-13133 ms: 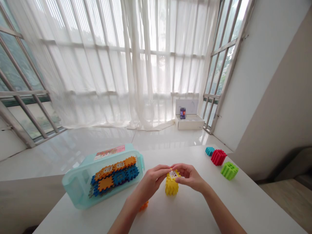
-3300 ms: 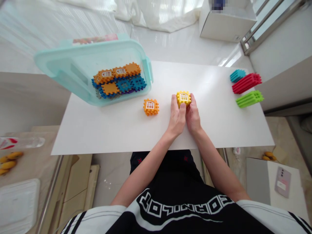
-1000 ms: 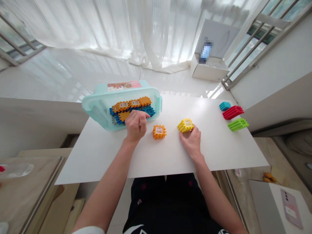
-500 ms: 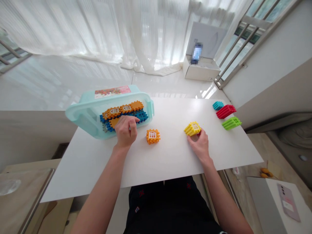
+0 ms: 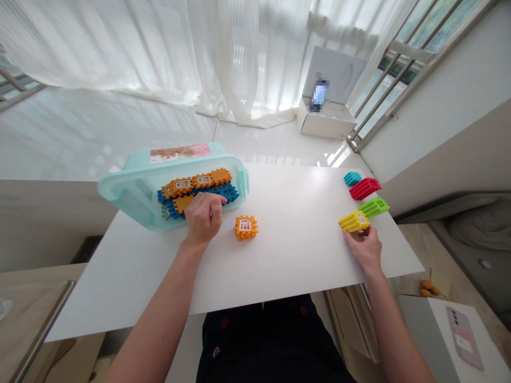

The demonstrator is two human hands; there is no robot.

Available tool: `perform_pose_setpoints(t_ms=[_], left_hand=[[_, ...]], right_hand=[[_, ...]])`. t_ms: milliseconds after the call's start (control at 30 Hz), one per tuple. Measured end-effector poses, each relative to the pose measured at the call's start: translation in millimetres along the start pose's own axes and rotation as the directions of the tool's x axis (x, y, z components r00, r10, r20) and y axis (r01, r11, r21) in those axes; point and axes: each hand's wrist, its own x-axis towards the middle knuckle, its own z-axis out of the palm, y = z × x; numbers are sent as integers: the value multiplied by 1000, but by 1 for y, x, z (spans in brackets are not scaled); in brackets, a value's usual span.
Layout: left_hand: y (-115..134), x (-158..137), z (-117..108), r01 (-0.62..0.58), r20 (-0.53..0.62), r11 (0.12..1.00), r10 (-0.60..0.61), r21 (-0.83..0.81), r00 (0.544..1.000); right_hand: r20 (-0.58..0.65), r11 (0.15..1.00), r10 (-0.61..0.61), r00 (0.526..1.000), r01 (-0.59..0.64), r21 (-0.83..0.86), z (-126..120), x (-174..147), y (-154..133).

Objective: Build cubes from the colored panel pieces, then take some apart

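Note:
My right hand (image 5: 365,247) grips a stack of yellow interlocking building blocks (image 5: 353,221), the end one with a white window grid. The stack lies on the white table, close in front of a green stack (image 5: 374,207). My left hand (image 5: 203,215) is closed at the near side of a tipped mint-green plastic bin (image 5: 136,199); its fingertips are hidden, so what it grips does not show. Beside it in the bin lie orange blocks (image 5: 199,182) and blue blocks (image 5: 227,192). A short stack of orange blocks (image 5: 246,227) with a white window stands between my hands.
At the table's right end sit a red stack (image 5: 364,188) and a teal stack (image 5: 352,178). An open white box (image 5: 325,126) with a blurred screen stands on the floor beyond the table (image 5: 287,271). A phone (image 5: 464,338) lies on a white surface at the lower right.
My right hand has moved the yellow stack rightward across the table, up to the green one. My left hand stays at the bin. The view has shifted slightly.

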Motion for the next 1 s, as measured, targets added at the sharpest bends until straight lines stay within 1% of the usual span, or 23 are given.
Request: perform_pose_setpoints(t_ms=[167, 333, 533, 700, 767, 800, 900, 1000], left_hand=[[-1, -1, 1, 5, 19, 1000, -6, 12, 1000], [-1, 0, 1, -9, 32, 1000, 9, 9, 999], [-2, 0, 1, -21, 44, 1000, 20, 5, 999], [0, -1, 1, 5, 66, 1000, -5, 11, 998], [0, -1, 1, 13, 123, 1000, -11, -17, 992], [1, 0, 0, 17, 170, 999, -10, -44, 985], [2, 2, -4, 52, 343, 990, -3, -135, 939], [7, 4, -13, 100, 444, 977, -7, -186, 896]], right_hand=[[-42, 999, 40, 998, -41, -25, -16, 16, 30], [-71, 996, 80, 994, -83, -42, -28, 27, 51], [-105, 992, 118, 987, -122, -26, -33, 37, 67], [-121, 989, 144, 982, -148, -22, -31, 39, 73], [-113, 989, 144, 983, -147, -24, -33, 37, 74], [-100, 989, 140, 985, -143, -24, -35, 36, 75], [-70, 988, 143, 987, -146, -42, -49, 31, 73], [-138, 987, 128, 982, -139, -76, -69, 23, 61]])
